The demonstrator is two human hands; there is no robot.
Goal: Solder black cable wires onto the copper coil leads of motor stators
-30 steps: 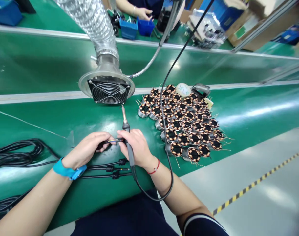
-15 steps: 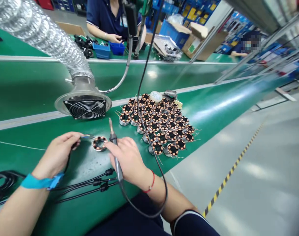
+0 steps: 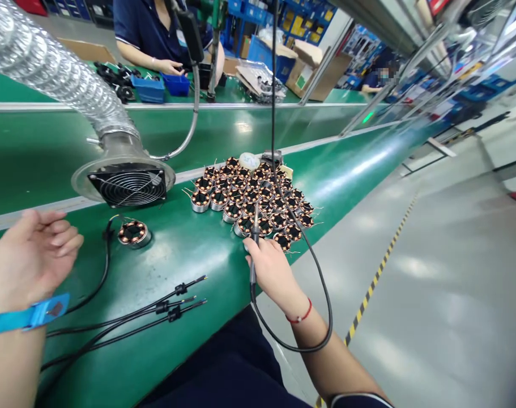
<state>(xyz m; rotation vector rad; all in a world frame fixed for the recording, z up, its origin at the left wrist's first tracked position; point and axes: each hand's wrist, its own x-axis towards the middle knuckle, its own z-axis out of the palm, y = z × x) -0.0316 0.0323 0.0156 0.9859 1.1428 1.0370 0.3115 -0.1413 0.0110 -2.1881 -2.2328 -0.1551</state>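
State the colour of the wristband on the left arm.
Bright blue; the wristband shows best in the head view.

A blue wristband point(image 3: 35, 316), red bracelet point(image 3: 302, 315) and navy sleeve point(image 3: 359, 402) show.

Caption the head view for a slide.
Right hand holding a soldering iron near clustered coils; a lone coil sits apart.

No readable lettering or numbers here! Beyond and right of the fan point(image 3: 130, 187), a green label point(image 3: 303, 77) on a cardboard box point(image 3: 333, 75), too small to make out; far right of the fan, yellow-and-black striped tape point(image 3: 375, 276) crosses the floor point(image 3: 427, 306).
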